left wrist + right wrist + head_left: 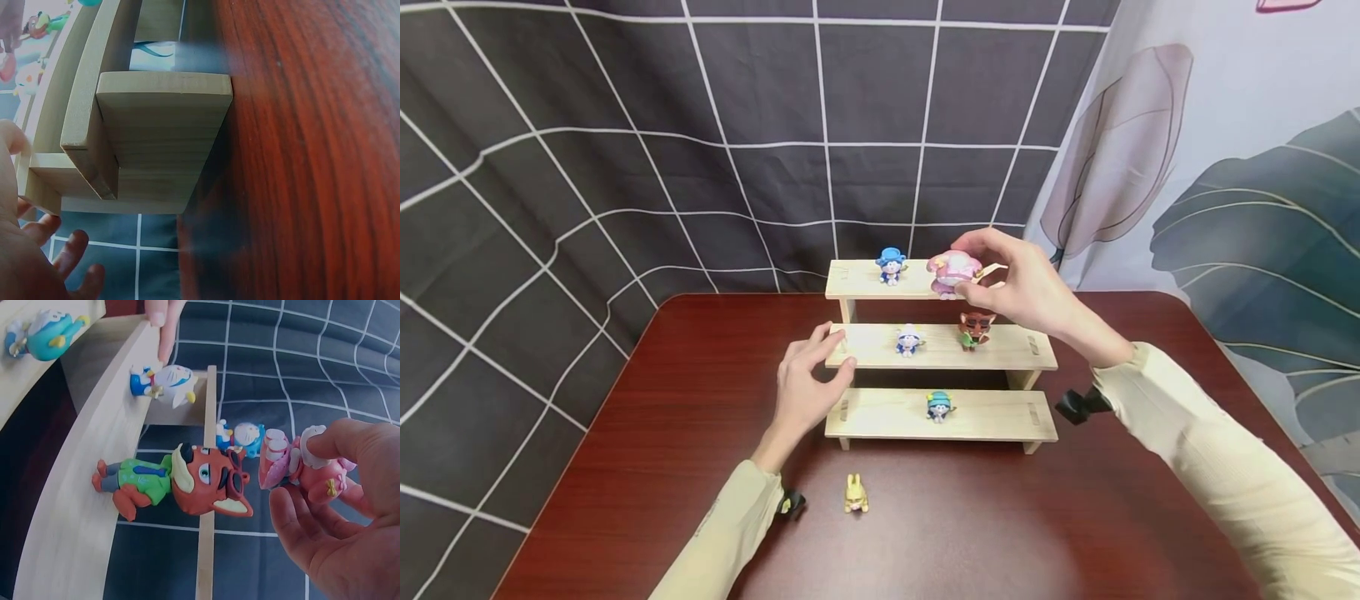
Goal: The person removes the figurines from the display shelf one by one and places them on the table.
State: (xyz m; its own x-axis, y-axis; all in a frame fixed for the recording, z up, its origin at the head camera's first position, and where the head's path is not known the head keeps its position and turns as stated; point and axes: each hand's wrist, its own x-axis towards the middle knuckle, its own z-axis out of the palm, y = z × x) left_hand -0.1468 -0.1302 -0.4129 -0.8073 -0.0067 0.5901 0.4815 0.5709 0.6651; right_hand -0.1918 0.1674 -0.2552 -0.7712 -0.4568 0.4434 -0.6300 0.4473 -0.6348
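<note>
My right hand [1030,283], nearer, pinches pink figure [951,263] near-upright above top shelf [853,287]; left hand [805,379] grips end of middle shelf [871,352].

This is an indoor display corner: a dark checked cloth [760,100] and a leaf-patterned cloth [1262,229] hang behind a reddish table [715,400] with a stepped wooden stand [880,421] of toy figures [891,267]. Whether home or studio, I cannot tell.
</note>
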